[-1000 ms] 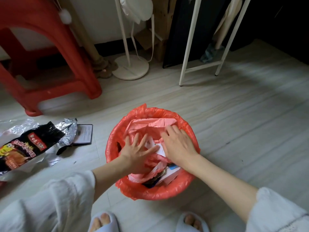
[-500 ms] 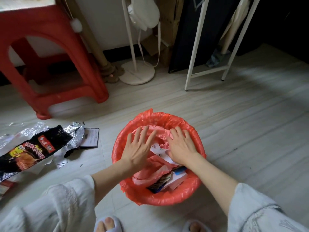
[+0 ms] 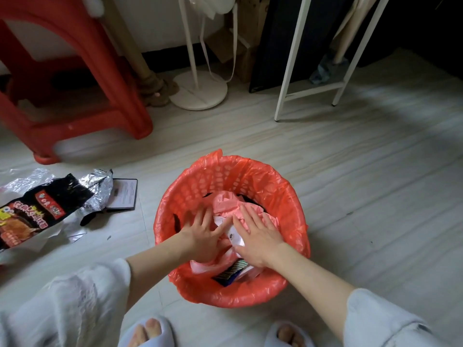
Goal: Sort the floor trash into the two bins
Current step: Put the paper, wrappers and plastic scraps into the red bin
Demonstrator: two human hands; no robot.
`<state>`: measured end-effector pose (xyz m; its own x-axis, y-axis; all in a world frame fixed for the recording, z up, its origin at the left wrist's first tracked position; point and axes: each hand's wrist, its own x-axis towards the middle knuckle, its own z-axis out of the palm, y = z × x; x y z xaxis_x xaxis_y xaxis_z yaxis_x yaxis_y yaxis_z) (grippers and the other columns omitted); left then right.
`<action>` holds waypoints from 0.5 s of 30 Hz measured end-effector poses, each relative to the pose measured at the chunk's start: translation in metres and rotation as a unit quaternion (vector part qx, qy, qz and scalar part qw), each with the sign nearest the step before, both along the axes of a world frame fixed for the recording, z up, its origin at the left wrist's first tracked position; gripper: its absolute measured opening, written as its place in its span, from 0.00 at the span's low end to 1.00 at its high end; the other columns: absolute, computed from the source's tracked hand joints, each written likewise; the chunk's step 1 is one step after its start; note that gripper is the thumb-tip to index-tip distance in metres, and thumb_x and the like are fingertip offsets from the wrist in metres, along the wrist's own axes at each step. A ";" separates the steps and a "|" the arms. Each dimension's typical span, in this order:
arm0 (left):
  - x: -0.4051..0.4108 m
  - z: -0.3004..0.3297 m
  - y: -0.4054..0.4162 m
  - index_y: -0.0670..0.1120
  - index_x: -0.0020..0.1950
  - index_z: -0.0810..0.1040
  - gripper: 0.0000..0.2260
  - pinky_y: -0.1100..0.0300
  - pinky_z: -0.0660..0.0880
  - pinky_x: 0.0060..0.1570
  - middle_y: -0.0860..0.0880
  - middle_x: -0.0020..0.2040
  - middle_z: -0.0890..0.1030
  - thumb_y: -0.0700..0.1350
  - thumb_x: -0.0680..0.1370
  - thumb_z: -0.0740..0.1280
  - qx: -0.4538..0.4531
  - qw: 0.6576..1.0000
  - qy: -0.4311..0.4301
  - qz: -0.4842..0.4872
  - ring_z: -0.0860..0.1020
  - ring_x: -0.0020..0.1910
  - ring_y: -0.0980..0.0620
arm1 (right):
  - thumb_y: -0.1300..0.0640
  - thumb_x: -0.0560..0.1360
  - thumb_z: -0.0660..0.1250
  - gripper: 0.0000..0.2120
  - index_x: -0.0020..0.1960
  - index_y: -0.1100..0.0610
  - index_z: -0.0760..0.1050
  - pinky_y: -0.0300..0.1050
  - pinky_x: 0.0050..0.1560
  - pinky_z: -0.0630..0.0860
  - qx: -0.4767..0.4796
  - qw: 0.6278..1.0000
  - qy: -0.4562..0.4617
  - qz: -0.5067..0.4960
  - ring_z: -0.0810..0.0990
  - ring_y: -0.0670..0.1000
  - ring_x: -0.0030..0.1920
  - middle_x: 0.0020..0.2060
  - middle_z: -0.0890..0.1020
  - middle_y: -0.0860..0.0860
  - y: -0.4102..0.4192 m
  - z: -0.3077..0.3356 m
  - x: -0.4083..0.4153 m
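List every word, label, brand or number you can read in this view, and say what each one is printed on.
None can be quoted with confidence.
Black snack bag on the floor: large yellow characters and red badges, too blurred to read.
Dark-edged card beside the bag: lines of small print, too small to read.
White slip in the red-lined bin, between the left hand and right hand: a small dark mark, unreadable.
Striped packet in the bin: no legible text.

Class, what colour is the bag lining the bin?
Red-orange; the bin bag shows best in the head view.
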<state>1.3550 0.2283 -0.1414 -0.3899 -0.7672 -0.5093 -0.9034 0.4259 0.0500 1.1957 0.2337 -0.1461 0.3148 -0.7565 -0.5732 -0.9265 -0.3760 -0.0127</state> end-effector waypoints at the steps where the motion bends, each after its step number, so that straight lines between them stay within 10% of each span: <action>1: 0.001 -0.005 0.002 0.53 0.76 0.42 0.29 0.39 0.43 0.72 0.40 0.76 0.43 0.59 0.80 0.50 0.002 1.000 0.017 0.004 0.42 0.75 0.37 | 0.42 0.80 0.45 0.32 0.75 0.53 0.32 0.55 0.73 0.32 0.015 1.000 0.020 0.006 0.27 0.53 0.72 0.72 0.28 0.55 -0.001 -0.006 0.002; 15: -0.017 -0.071 -0.025 0.52 0.73 0.31 0.37 0.41 0.37 0.71 0.41 0.72 0.28 0.68 0.76 0.47 0.146 0.984 -0.101 0.032 0.28 0.71 0.40 | 0.33 0.76 0.47 0.38 0.76 0.52 0.38 0.51 0.72 0.30 0.090 0.995 0.045 0.005 0.33 0.53 0.75 0.76 0.37 0.53 -0.029 -0.059 0.013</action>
